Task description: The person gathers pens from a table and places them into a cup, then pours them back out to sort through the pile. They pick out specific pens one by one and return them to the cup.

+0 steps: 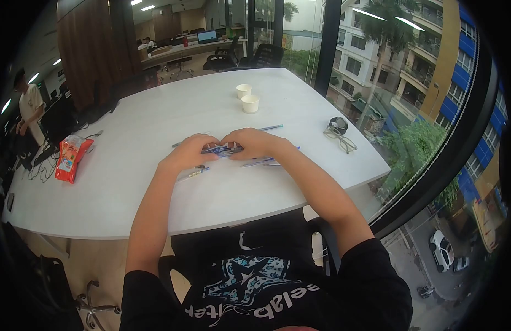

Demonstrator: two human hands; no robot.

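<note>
My left hand point(188, 153) and my right hand point(254, 143) meet over the white table, fingers curled in from both sides around a bunch of pens point(224, 149). The pens are bluish and pale, partly hidden by the fingers. A pen with a yellowish label point(196, 174) lies loose in front of my left hand. Beside my right hand, several pens point(260, 162) stick out or rest on the table under the wrist. Beyond that hand lies a pen with a blue-green end point(273, 127).
Two white paper cups point(250, 103) stand towards the far side of the table point(173, 113). A red snack packet point(73, 159) lies at left. Glasses point(342, 140) and a black watch point(338, 125) sit near the right edge, by the window. Another person point(31, 105) stands far left.
</note>
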